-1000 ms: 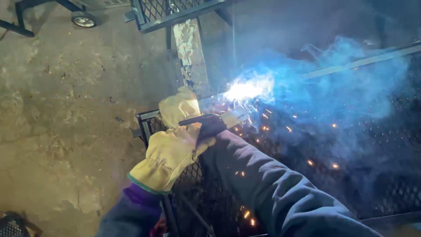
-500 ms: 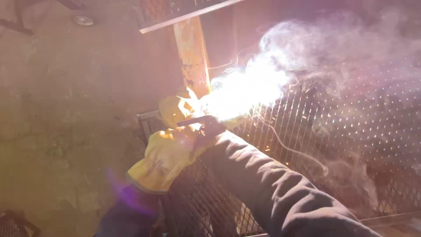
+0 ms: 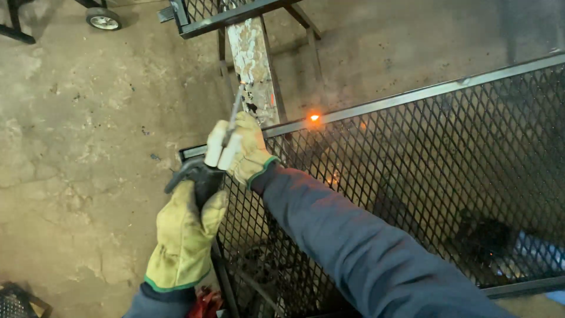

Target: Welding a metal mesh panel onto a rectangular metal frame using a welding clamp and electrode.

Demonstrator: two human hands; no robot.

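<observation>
Gripping electrode holder [image 3: 197, 176]: left hand [image 3: 185, 232] | right hand [image 3: 244, 147] pinching welding rod [image 3: 233, 115]

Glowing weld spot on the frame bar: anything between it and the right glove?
Head view: only bare frame bar runs from the right glove to the glowing weld spot, mesh panel just below.

The mesh panel [image 3: 424, 176] ran off the right edge, the right glove [image 3: 247, 150] hid how the fingers gripped the rod [image 3: 234, 112], the left glove [image 3: 183, 235] covered most of the dark tool [image 3: 191, 174], and both sleeves were cut off below.
</observation>
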